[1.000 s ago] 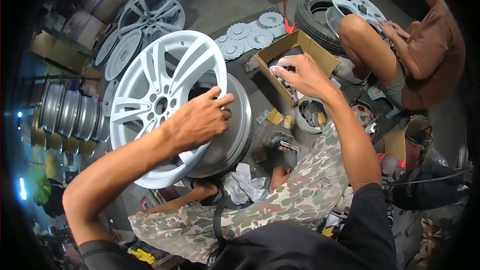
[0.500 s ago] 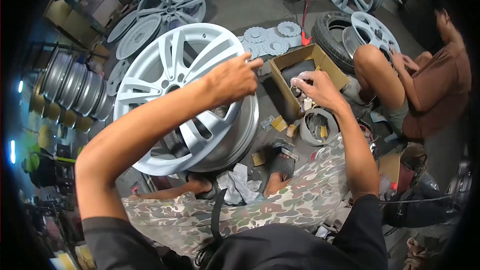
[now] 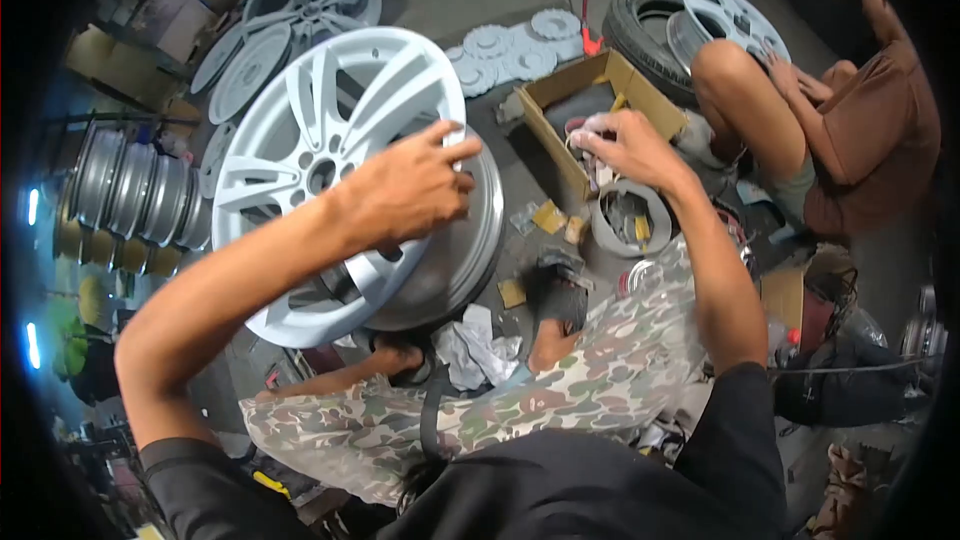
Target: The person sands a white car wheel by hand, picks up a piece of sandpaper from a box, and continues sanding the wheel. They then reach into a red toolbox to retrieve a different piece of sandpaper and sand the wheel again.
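Observation:
A pale grey alloy wheel (image 3: 300,90) with split spokes leans tilted over a second, bare-metal wheel (image 3: 478,240) in front of me. My left hand (image 3: 415,185) lies across its right side, fingers bent over the rim edge. My right hand (image 3: 640,155) is above the near side of an open cardboard box (image 3: 545,95). Its thumb and fingers are pinched together, with whitish dust on the fingertips; what they hold is too small to make out. Below that hand stands a round grey tub (image 3: 607,230) with small items inside.
A co-worker (image 3: 870,140) sits at the right, hands on another grey wheel (image 3: 735,20) near a tire (image 3: 640,30). Grey center caps (image 3: 490,40) lie beyond the box. Stacked wheels (image 3: 135,185) stand left. A white cloth (image 3: 475,350) lies between my feet.
The view has shifted, so the scene sits further left and higher. My left hand stays at the rim edge. My right hand remains over the box, fingers still pinched.

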Demonstrator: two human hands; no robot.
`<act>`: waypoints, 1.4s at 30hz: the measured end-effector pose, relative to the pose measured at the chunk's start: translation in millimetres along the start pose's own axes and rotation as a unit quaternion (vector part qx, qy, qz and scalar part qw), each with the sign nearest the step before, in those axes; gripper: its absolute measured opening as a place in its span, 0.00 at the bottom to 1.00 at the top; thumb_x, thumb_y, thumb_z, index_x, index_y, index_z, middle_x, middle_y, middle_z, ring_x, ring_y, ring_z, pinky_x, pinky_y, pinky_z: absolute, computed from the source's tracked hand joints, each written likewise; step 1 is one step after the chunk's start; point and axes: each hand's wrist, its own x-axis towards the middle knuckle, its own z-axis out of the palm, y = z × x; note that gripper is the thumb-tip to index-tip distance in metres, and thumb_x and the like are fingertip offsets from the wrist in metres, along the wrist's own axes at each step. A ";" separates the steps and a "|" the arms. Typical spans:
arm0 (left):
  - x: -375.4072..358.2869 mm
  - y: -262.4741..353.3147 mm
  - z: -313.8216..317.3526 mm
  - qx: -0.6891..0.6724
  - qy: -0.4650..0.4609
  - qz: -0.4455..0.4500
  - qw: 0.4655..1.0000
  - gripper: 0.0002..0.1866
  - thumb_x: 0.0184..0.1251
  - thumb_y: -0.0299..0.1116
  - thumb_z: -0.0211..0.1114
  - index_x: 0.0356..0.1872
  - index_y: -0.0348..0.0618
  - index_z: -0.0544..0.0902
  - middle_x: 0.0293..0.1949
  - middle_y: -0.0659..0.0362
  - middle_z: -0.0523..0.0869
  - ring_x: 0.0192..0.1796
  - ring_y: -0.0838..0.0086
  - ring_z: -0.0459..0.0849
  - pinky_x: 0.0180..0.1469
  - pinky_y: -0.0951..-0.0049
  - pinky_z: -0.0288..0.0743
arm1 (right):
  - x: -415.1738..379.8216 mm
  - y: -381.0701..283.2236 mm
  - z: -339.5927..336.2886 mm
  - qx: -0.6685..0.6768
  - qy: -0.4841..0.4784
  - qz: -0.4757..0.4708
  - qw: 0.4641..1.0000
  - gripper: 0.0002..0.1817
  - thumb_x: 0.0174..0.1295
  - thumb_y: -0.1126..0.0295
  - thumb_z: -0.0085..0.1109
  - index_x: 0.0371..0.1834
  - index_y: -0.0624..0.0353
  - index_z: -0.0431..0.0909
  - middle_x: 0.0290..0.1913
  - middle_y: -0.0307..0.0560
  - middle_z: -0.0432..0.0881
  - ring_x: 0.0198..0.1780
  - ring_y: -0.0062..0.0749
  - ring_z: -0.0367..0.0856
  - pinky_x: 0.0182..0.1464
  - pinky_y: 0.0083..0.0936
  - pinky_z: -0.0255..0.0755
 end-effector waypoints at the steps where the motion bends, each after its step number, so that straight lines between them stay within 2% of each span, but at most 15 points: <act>1: 2.6 -4.6 1.0 0.012 -0.008 0.000 1.000 0.05 0.63 0.36 0.65 0.32 0.59 0.89 0.40 0.69 0.88 0.63 0.69 0.75 0.75 0.60 0.62 | 0.4 -4.3 -0.1 0.007 -0.012 0.013 1.000 0.18 0.69 0.56 0.62 0.40 0.64 0.87 0.25 0.56 0.82 0.27 0.39 0.83 0.37 0.38 0.74; 3: 15.1 -14.6 -2.9 0.091 -0.022 -0.019 0.995 0.07 0.64 0.34 0.64 0.30 0.58 0.89 0.39 0.68 0.89 0.63 0.67 0.76 0.76 0.58 0.62 | 6.5 -13.4 2.2 0.013 -0.033 0.021 0.999 0.18 0.70 0.56 0.62 0.40 0.64 0.87 0.24 0.55 0.82 0.27 0.39 0.82 0.37 0.38 0.74; 5: 33.0 -21.4 -2.5 0.095 -0.028 -0.062 0.993 0.07 0.64 0.34 0.65 0.27 0.58 0.89 0.37 0.70 0.89 0.61 0.68 0.77 0.74 0.59 0.63 | 12.4 -18.5 2.8 -0.042 -0.047 0.031 0.998 0.17 0.71 0.59 0.62 0.40 0.66 0.87 0.22 0.46 0.81 0.28 0.23 0.79 0.34 0.28 0.72; 10: 21.5 -10.7 -42.1 -0.029 -0.049 -0.081 0.995 0.08 0.65 0.37 0.68 0.27 0.49 0.89 0.32 0.61 0.87 0.53 0.65 0.81 0.64 0.58 0.71 | 11.3 -15.6 -2.2 -0.039 -0.038 -0.006 0.998 0.18 0.71 0.57 0.62 0.41 0.65 0.86 0.20 0.45 0.78 0.24 0.24 0.78 0.30 0.30 0.69; 12: -0.2 -23.2 -53.0 -0.156 0.070 -0.120 0.978 0.12 0.68 0.37 0.67 0.28 0.42 0.89 0.26 0.56 0.85 0.46 0.59 0.83 0.53 0.57 0.77 | 9.8 -19.9 1.0 -0.015 -0.026 -0.004 1.000 0.20 0.72 0.57 0.61 0.40 0.68 0.85 0.22 0.43 0.78 0.24 0.25 0.78 0.30 0.29 0.70; 14: -23.9 -43.2 -76.1 -0.107 0.157 -0.164 0.968 0.13 0.72 0.35 0.65 0.29 0.38 0.88 0.25 0.53 0.86 0.38 0.55 0.85 0.43 0.55 0.80 | 14.0 -37.2 -2.7 0.047 -0.063 0.058 0.995 0.19 0.75 0.57 0.60 0.43 0.66 0.86 0.29 0.37 0.81 0.30 0.21 0.79 0.35 0.27 0.73; 16: -47.9 -51.9 -115.9 -0.118 0.098 -0.234 0.960 0.24 0.84 0.44 0.55 0.27 0.38 0.82 0.28 0.50 0.83 0.36 0.60 0.84 0.52 0.51 0.79 | 21.8 -44.2 -0.3 0.022 -0.019 -0.054 0.998 0.18 0.75 0.59 0.59 0.44 0.66 0.86 0.31 0.37 0.81 0.34 0.19 0.79 0.38 0.25 0.73; 22: -86.9 -44.3 -150.3 -0.042 0.276 -0.209 0.937 0.24 0.82 0.42 0.56 0.28 0.30 0.80 0.28 0.45 0.83 0.37 0.48 0.85 0.44 0.51 0.79 | 1.8 -138.4 -16.3 0.110 0.018 -0.151 0.982 0.15 0.77 0.64 0.58 0.46 0.68 0.87 0.35 0.38 0.81 0.37 0.18 0.75 0.42 0.21 0.70; 24: -88.7 -16.2 -189.7 -0.176 0.184 -0.313 0.915 0.19 0.80 0.37 0.60 0.30 0.31 0.84 0.25 0.48 0.86 0.31 0.56 0.87 0.37 0.59 0.80 | -8.0 -167.8 -17.0 0.202 0.035 -0.148 0.967 0.13 0.77 0.68 0.58 0.49 0.66 0.87 0.37 0.38 0.81 0.39 0.17 0.76 0.44 0.19 0.71; 26: -71.2 -7.2 -154.1 -0.126 0.323 -0.322 0.881 0.18 0.72 0.46 0.65 0.33 0.41 0.91 0.27 0.44 0.88 0.36 0.46 0.89 0.43 0.51 0.84 | -14.1 -181.9 -18.1 0.242 0.042 -0.158 0.956 0.12 0.76 0.70 0.58 0.56 0.64 0.85 0.40 0.37 0.80 0.41 0.17 0.77 0.46 0.17 0.72; 29: -74.9 15.3 -123.8 -0.170 0.422 -0.334 0.825 0.17 0.73 0.40 0.67 0.29 0.35 0.88 0.27 0.43 0.85 0.29 0.46 0.85 0.36 0.52 0.78 | -11.2 -205.6 -8.6 0.268 0.006 -0.215 0.939 0.19 0.74 0.73 0.61 0.66 0.64 0.77 0.48 0.35 0.78 0.43 0.18 0.76 0.47 0.18 0.72; 33: -89.0 44.8 -76.0 -0.320 0.462 -0.394 0.727 0.17 0.72 0.39 0.67 0.28 0.34 0.87 0.25 0.41 0.84 0.31 0.46 0.85 0.36 0.53 0.78 | -9.3 -203.5 22.0 0.252 0.023 -0.173 0.952 0.07 0.71 0.77 0.64 0.43 0.59 0.73 0.44 0.34 0.74 0.44 0.15 0.73 0.50 0.16 0.69; 34: -90.1 51.4 -65.0 -0.368 0.484 -0.387 0.693 0.18 0.71 0.39 0.67 0.28 0.33 0.87 0.26 0.41 0.85 0.31 0.46 0.85 0.35 0.53 0.78 | -9.9 -202.8 25.7 0.245 0.030 -0.159 0.956 0.08 0.70 0.78 0.63 0.45 0.59 0.73 0.45 0.35 0.75 0.46 0.16 0.74 0.54 0.17 0.68; 38: -88.6 61.5 -24.7 -0.380 0.508 -0.377 0.675 0.17 0.72 0.40 0.64 0.28 0.36 0.87 0.27 0.43 0.86 0.35 0.46 0.86 0.40 0.52 0.78 | -12.4 -217.1 41.6 0.170 -0.024 -0.142 0.975 0.07 0.73 0.78 0.58 0.50 0.62 0.75 0.48 0.37 0.77 0.52 0.20 0.75 0.58 0.19 0.68; 42: -93.7 73.1 5.3 -0.309 0.545 -0.395 0.672 0.19 0.69 0.44 0.67 0.26 0.39 0.85 0.28 0.48 0.85 0.36 0.50 0.86 0.43 0.52 0.78 | -16.1 -219.5 71.6 0.132 -0.066 -0.100 0.984 0.07 0.77 0.73 0.56 0.50 0.65 0.77 0.42 0.35 0.76 0.42 0.18 0.73 0.47 0.18 0.69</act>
